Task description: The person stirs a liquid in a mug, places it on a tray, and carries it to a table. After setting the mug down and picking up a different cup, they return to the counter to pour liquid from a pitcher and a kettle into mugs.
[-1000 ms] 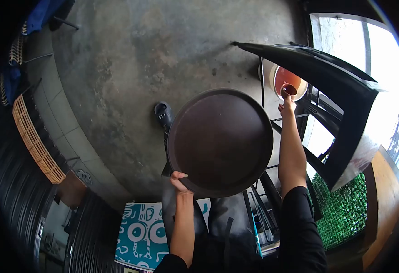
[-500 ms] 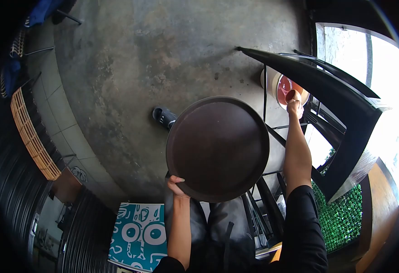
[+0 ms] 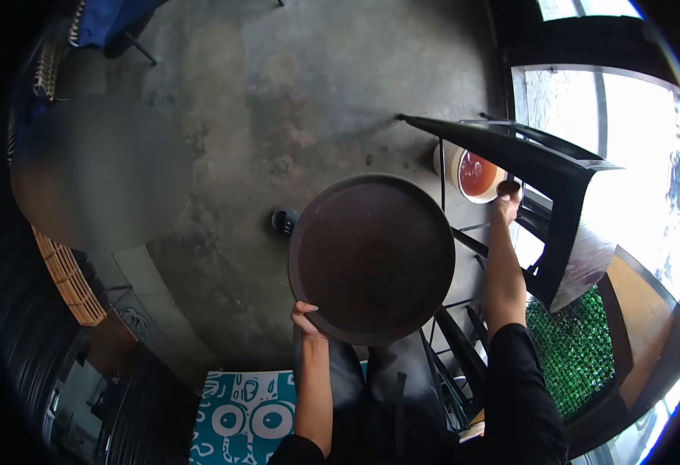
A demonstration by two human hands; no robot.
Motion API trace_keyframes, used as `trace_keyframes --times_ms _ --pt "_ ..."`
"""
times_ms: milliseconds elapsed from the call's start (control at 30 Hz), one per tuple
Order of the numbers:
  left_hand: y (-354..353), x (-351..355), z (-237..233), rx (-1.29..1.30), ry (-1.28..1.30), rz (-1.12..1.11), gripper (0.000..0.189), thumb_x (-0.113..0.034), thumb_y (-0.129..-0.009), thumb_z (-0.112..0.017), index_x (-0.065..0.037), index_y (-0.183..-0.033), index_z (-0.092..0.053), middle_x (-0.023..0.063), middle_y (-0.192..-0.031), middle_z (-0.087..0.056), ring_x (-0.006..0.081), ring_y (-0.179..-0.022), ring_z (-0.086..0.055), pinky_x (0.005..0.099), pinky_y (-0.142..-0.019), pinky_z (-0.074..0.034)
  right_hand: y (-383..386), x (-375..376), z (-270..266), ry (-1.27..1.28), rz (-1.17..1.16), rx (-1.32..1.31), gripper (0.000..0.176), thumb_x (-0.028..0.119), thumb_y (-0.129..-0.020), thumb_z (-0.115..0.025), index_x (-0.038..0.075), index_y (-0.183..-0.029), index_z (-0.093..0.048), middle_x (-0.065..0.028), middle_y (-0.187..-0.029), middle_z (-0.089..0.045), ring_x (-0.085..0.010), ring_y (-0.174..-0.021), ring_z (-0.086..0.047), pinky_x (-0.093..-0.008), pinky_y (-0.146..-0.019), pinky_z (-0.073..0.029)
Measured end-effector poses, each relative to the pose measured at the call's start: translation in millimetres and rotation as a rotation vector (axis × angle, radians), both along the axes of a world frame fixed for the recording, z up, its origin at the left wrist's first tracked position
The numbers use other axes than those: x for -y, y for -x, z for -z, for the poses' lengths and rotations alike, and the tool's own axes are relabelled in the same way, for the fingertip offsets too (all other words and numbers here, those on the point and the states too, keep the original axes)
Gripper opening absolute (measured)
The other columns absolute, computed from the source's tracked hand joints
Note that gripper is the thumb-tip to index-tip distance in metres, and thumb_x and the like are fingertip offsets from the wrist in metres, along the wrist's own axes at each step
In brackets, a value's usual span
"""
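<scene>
My left hand (image 3: 306, 319) grips the lower left rim of a large round brown serving tray (image 3: 371, 260), its thumb lying over the edge. The tray's face is turned up towards me and bare. My right hand (image 3: 508, 208) is closed around a small reddish-brown cup (image 3: 510, 187), held at the near right rim of a light-coloured bucket (image 3: 459, 177). Reddish liquid (image 3: 478, 172) shows inside the bucket. Part of the bucket is hidden behind a black chair (image 3: 503, 143).
A dark slipper (image 3: 283, 221) shows on the concrete floor (image 3: 278, 101) left of the tray. A teal patterned box (image 3: 239, 403) stands at lower left. Green artificial turf (image 3: 576, 353) lies at right. A woven rack (image 3: 69, 279) and a blurred round patch (image 3: 100, 174) are at far left.
My right hand has drawn the cup back from over the liquid to the bucket's near rim. The view has shifted, and a blurred round patch has appeared at left.
</scene>
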State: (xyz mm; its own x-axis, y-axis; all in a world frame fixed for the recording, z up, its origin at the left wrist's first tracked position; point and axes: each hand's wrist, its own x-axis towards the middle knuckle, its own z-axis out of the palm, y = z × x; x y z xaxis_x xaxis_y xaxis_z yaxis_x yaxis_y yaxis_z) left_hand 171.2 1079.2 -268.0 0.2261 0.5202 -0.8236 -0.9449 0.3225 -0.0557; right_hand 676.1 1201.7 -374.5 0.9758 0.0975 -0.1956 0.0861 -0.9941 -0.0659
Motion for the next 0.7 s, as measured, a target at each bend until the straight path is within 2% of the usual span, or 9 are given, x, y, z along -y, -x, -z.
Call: trace_keyframes --times_ms 67,133,200,267,333,400,533,600,700 --pt "23.8 -2.8 -5.2 -0.027 -0.013 -0.031 0.059 -0.015 -0.053 -0.047 0.006 -0.107 -0.058 0.0164 -0.105 -0.063 0.0342 -0.092 -0.061 0.0392 -0.083 -0.054 7.3 14.9 -1.4 -0.744 0.430 -0.343 0.048 0.041 -0.087 -0.060 0.009 -0.122 -0.052 -0.0098 -0.095 -0.063 -0.0247 -0.085 -0.063 -0.0403 -0.071 -0.052" --pt "31.5 -8.0 -10.1 -0.150 0.056 -0.044 0.047 -0.017 -0.055 -0.049 0.001 -0.097 -0.060 0.0128 -0.098 -0.062 0.0322 -0.087 -0.059 0.0383 -0.080 -0.053 -6.8 22.1 17.8 -0.877 0.504 -0.578 0.043 0.030 -0.081 -0.069 0.009 -0.115 -0.051 -0.0068 -0.085 -0.057 -0.0183 -0.073 -0.058 -0.0344 -0.060 -0.049" --pt "49.7 -0.9 -9.0 -0.275 0.124 -0.078 0.036 -0.018 -0.056 -0.050 -0.005 -0.088 -0.062 0.0093 -0.090 -0.061 0.0302 -0.083 -0.058 0.0374 -0.076 -0.052 35.0 39.6 -28.1 -1.129 0.262 -0.952 0.024 0.033 -0.088 -0.063 0.012 -0.090 -0.052 -0.0018 -0.065 -0.049 -0.0139 -0.057 -0.053 -0.0286 -0.050 -0.045" --pt "77.0 21.4 12.3 -0.387 0.178 -0.111 0.020 -0.025 -0.060 -0.054 -0.012 -0.076 -0.054 0.0118 -0.093 -0.057 0.0281 -0.086 -0.054 0.0373 -0.078 -0.050 97.9 31.1 -90.9 -0.309 -1.046 -0.131 0.015 0.025 -0.093 -0.056 0.010 -0.091 -0.053 -0.0009 -0.066 -0.049 -0.0125 -0.056 -0.051 -0.0264 -0.051 -0.043" --pt "93.3 17.3 1.1 -0.359 0.048 -0.085 0.014 -0.031 -0.069 -0.056 -0.017 -0.072 -0.052 0.0077 -0.089 -0.055 0.0249 -0.084 -0.054 0.0377 -0.079 -0.050 139.5 14.9 -136.4 -0.585 -0.610 -0.904 0.013 0.021 -0.097 -0.050 0.009 -0.095 -0.055 -0.0003 -0.069 -0.050 -0.0106 -0.059 -0.052 -0.0247 -0.053 -0.043" --pt "106.5 9.3 -37.7 -0.761 -0.031 -0.134 0.018 -0.037 -0.079 -0.055 -0.021 -0.074 -0.053 0.0040 -0.089 -0.055 0.0222 -0.084 -0.055 0.0376 -0.079 -0.050 209.7 -14.4 -199.0 -0.875 -0.169 -1.433 0.019 0.026 -0.099 -0.049 0.008 -0.098 -0.056 0.0007 -0.071 -0.050 -0.0081 -0.062 -0.052 -0.0223 -0.054 -0.041" --pt "142.0 16.2 -57.4 -0.680 -0.051 -0.313 0.020 -0.040 -0.086 -0.050 -0.021 -0.081 -0.054 0.0006 -0.091 -0.056 0.0196 -0.087 -0.056 0.0370 -0.080 -0.050 325.9 -51.3 -295.8 -0.705 -0.621 -1.548 0.031 0.031 -0.100 -0.047 0.001 -0.103 -0.057 0.0010 -0.073 -0.048 -0.0079 -0.063 -0.051 -0.0239 -0.057 -0.043" --pt "171.9 12.6 -72.6 -0.476 -0.319 -0.411 0.020 -0.038 -0.084 -0.049 -0.020 -0.087 -0.056 0.0018 -0.095 -0.057 0.0196 -0.090 -0.056 0.0359 -0.080 -0.049 390.5 -66.1 -315.6 -0.654 -0.950 -1.511 0.034 0.032 -0.101 -0.046 0.000 -0.103 -0.057 0.0003 -0.073 -0.052 -0.0082 -0.063 -0.052 -0.0247 -0.058 -0.045" --pt "195.0 -3.6 -156.8 -0.634 -0.322 -0.453 0.030 -0.035 -0.080 -0.049 -0.013 -0.097 -0.060 0.0060 -0.100 -0.058 0.0229 -0.093 -0.057 0.0353 -0.079 -0.049 494.7 -89.8 -345.5 -0.442 -1.401 -1.733 0.039 0.037 -0.101 -0.045 -0.001 -0.102 -0.057 0.0008 -0.073 -0.052 -0.0083 -0.066 -0.053 -0.0267 -0.060 -0.047"
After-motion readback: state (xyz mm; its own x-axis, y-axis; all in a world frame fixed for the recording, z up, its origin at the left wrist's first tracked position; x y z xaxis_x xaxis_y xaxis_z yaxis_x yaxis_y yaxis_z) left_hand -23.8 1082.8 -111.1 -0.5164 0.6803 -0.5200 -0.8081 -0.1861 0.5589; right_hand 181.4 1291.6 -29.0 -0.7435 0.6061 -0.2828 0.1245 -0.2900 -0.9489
